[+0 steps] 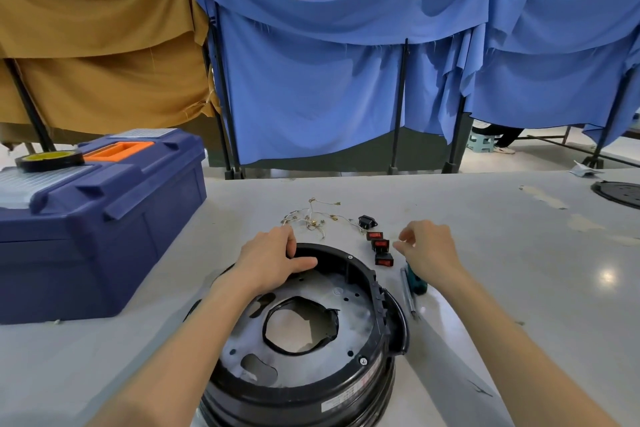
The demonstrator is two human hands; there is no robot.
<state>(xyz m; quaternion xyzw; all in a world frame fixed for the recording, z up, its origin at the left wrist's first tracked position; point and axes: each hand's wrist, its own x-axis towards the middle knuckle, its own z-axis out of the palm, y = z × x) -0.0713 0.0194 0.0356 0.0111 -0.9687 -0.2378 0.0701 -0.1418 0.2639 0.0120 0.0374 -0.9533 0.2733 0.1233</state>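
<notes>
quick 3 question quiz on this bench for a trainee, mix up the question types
1. True or false: the left hand grips the rim of the black round housing.
2. How many red rocker switches lie in a row on the table?
3. What sits on top of the blue toolbox? A) a roll of black tape B) a hammer C) a mug

Key: 1 true; 2 three; 3 A

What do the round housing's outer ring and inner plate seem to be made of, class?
The outer ring looks like moulded black plastic, semi-gloss, judging by its ribs and clips. The inner plate is probably sheet metal, dull silver-grey, with punched holes and screws.
</notes>
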